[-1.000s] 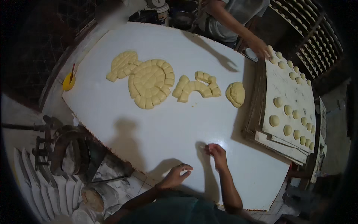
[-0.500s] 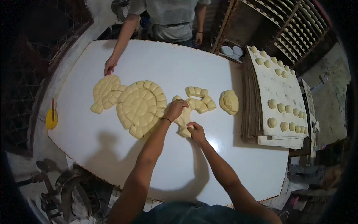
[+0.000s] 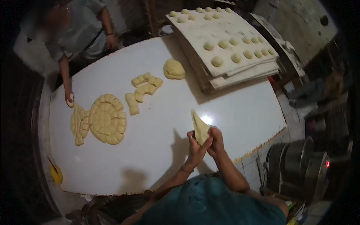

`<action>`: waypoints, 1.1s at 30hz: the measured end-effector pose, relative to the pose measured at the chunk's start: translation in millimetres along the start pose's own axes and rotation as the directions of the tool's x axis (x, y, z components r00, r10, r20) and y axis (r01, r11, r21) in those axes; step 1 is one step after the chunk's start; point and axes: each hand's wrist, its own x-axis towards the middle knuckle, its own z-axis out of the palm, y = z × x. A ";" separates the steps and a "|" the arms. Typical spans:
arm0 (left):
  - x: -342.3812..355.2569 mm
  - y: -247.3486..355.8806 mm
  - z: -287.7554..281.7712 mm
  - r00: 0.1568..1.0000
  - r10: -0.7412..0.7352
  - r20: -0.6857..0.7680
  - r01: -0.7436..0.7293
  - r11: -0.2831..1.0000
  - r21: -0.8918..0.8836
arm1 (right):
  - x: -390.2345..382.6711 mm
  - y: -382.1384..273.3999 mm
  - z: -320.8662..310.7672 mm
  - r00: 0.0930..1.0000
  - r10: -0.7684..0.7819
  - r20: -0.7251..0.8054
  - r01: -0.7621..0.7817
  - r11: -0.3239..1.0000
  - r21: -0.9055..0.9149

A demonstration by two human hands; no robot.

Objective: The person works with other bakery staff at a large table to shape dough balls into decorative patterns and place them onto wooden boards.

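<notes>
My left hand [image 3: 196, 149] and my right hand [image 3: 216, 143] are closed together around a pale yellow piece of dough [image 3: 200, 126], stretched to a point away from me, over the white table [image 3: 157, 165]. To the left lie a large round slab of cut dough [image 3: 106, 119] and a smaller cut slab [image 3: 77, 123]. Beyond my hands are curved rows of cut pieces [image 3: 144, 90] and a dough lump [image 3: 174, 69].
A co-worker's hand [image 3: 68, 96] grips a pale piece beside the smaller slab. A stack of boards [image 3: 228, 52] bearing dough balls fills the far right of the table. A yellow container [image 3: 56, 175] sits at the left edge; metal pots [image 3: 294, 161] stand off the right edge.
I took hold of dough from the cut rows and have drawn it toward me, away from them. The view has swung round; the co-worker's hand now grips a piece.
</notes>
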 end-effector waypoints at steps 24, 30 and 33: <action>-29.6 -109.7 75.5 0.972 -0.147 0.184 -0.216 -0.237 0.947 | -37.3 -112.8 -221.0 0.993 -0.005 0.120 0.096 -0.568 -0.817; -19.0 -107.5 102.4 0.966 -0.105 0.235 -0.255 -0.271 0.928 | -24.3 -103.7 -204.8 0.950 -0.116 0.289 0.196 -0.500 -0.844; -30.5 -120.1 82.2 0.965 0.003 0.264 -0.257 -0.217 0.942 | -36.1 -120.8 -194.0 0.966 0.046 0.256 0.256 -0.330 -0.908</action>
